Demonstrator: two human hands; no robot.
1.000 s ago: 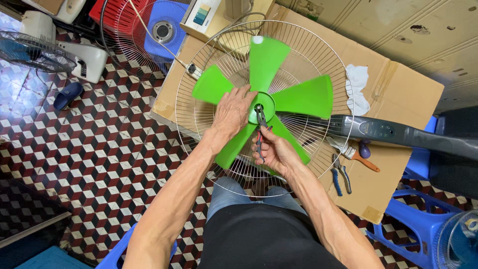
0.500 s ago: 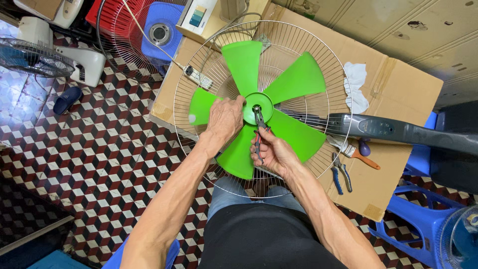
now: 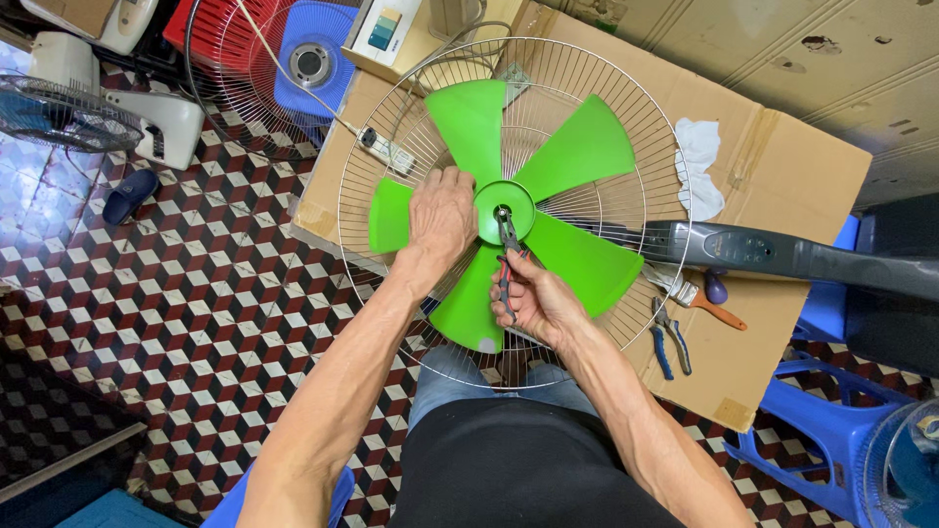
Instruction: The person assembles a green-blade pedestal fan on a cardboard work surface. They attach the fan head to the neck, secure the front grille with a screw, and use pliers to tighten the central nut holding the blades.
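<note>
Head view: the green fan blade (image 3: 509, 210) has been rotated; it is steadied by the left hand (image 3: 442, 217), and pliers (image 3: 508, 256) are clamped in the right hand (image 3: 533, 298) at the hub.

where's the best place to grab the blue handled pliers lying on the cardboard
Probably by the two blue handles, coming straight down from above. The blue-handled pliers lie flat on the cardboard box, handles pointing toward the person and slightly splayed, clear of other things. The head end sits close to the orange-handled tool and the fan's dark stand, so it is more crowded.
</note>
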